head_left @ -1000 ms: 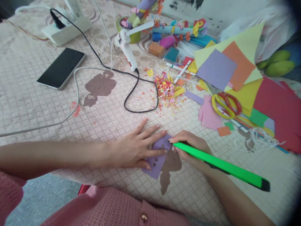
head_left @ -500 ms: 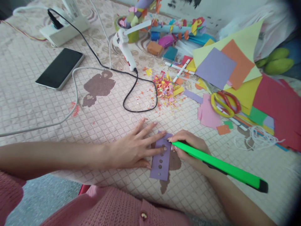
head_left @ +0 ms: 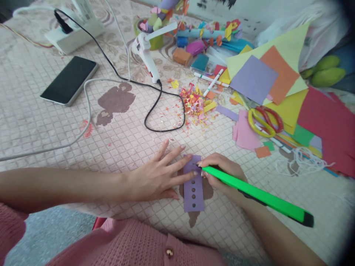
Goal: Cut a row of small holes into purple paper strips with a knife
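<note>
A purple paper strip (head_left: 193,199) lies on the cloth in front of me, with a row of round holes down its lower part. My left hand (head_left: 161,173) is spread flat, and its fingertips press on the strip's left side and upper part. In my right hand (head_left: 222,170) is a bright green utility knife (head_left: 257,192) with a black end, gripped near its front. Its dark tip meets the upper part of the strip, close to my left fingertips. Whether the blade is through the paper I cannot tell.
Paper scraps (head_left: 194,101) lie ahead, beside a white glue gun (head_left: 146,57) and its looped black cord. To the right are scissors (head_left: 264,122), coloured paper sheets (head_left: 253,79) and white string (head_left: 303,162). A phone (head_left: 69,80) and a power strip (head_left: 74,35) sit on the left.
The purple strip has shifted slightly right at its lower end and now lies straighter. My left fingers have drawn back a little to the left. The knife has hardly moved.
</note>
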`<state>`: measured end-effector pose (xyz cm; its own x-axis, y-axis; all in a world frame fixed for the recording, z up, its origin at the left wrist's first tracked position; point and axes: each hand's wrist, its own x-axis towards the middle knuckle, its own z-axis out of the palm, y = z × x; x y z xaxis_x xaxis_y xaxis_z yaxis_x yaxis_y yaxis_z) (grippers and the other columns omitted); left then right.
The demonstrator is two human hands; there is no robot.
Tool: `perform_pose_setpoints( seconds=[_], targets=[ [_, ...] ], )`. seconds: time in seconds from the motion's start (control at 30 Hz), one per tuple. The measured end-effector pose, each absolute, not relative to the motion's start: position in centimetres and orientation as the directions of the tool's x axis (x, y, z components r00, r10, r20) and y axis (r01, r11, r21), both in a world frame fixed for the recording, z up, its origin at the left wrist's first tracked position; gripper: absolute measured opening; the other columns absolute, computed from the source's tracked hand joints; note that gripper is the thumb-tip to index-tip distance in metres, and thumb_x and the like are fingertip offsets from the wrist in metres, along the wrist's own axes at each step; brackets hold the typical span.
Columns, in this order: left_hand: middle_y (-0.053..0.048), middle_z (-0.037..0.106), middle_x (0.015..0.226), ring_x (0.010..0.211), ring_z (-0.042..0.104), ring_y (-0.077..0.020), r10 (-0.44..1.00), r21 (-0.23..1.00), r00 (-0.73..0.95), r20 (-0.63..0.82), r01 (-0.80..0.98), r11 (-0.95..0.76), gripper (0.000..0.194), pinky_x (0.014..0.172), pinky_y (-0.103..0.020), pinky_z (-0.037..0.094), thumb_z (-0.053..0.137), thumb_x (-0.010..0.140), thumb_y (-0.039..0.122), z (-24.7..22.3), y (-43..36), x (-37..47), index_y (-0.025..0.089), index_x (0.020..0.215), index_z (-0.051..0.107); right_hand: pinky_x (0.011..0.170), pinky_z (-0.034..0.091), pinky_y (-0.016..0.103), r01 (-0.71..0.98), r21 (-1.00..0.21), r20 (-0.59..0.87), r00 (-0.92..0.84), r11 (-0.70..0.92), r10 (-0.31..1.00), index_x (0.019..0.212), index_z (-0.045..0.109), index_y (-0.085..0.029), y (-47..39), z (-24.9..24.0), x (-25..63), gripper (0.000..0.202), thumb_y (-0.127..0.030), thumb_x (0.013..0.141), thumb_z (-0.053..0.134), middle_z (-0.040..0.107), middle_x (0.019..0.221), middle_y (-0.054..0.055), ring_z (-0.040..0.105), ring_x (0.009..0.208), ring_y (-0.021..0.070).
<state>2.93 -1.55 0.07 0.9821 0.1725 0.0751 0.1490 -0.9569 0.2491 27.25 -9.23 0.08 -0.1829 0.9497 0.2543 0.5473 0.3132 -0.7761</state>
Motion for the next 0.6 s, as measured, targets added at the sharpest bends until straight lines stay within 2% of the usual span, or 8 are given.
perform_pose_setpoints(
  seconds=[0.1, 0.2, 0.43, 0.6],
  targets=[
    [-0.019, 0.032, 0.161, 0.15, 0.024, -0.0447, 0.133, 0.283, 0.986, 0.096, 0.101, -0.954, 0.072, 0.118, -0.072, 0.013, 0.069, 0.088, 0.055, -0.06, -1.02, 2.74, 0.018, 0.146, 0.049, 0.07, 0.056, 0.029, 0.541, -0.785, 0.245, -0.173, 0.3, 0.954, 0.098, 0.064, -0.026, -9.38, -0.14, 27.27, 0.022, -0.008, 0.086, 0.057, 0.071, 0.087, 0.0, 0.067, 0.077, 0.0158],
    [-0.018, 0.026, 0.164, 0.151, 0.022, -0.0439, 0.097, 0.287, 0.991, 0.091, 0.067, -0.955, 0.073, 0.119, -0.07, 0.014, 0.067, 0.09, 0.055, 0.05, -0.6, 2.64, 0.018, 0.149, 0.044, 0.072, 0.056, 0.031, 0.535, -0.793, 0.243, -0.162, 0.292, 0.956, 0.099, 0.064, -0.027, -9.54, -0.45, 27.27, 0.024, -0.009, 0.086, 0.058, 0.071, 0.089, 0.0, 0.067, 0.079, 0.0166],
    [-0.018, 0.036, 0.16, 0.148, 0.029, -0.0446, 0.111, 0.188, 0.991, 0.074, 0.096, -0.978, 0.078, 0.12, -0.069, 0.015, 0.07, 0.084, 0.062, 0.5, -1.03, 2.98, 0.02, 0.146, 0.048, 0.072, 0.056, 0.03, 0.547, -0.783, 0.244, -0.168, 0.296, 0.955, 0.099, 0.064, -0.027, -9.56, -0.41, 27.24, 0.024, -0.007, 0.086, 0.058, 0.071, 0.087, 0.0, 0.067, 0.079, 0.0163],
    [-0.02, 0.038, 0.157, 0.146, 0.033, -0.0442, 0.112, 0.174, 0.99, 0.08, 0.097, -0.98, 0.081, 0.119, -0.07, 0.018, 0.071, 0.083, 0.062, 0.52, -1.36, 3.04, 0.019, 0.147, 0.047, 0.073, 0.056, 0.031, 0.551, -0.78, 0.234, -0.18, 0.295, 0.956, 0.099, 0.064, -0.027, -9.52, -0.43, 27.36, 0.023, -0.008, 0.086, 0.06, 0.07, 0.088, 0.0, 0.067, 0.081, 0.0167]
  ],
)
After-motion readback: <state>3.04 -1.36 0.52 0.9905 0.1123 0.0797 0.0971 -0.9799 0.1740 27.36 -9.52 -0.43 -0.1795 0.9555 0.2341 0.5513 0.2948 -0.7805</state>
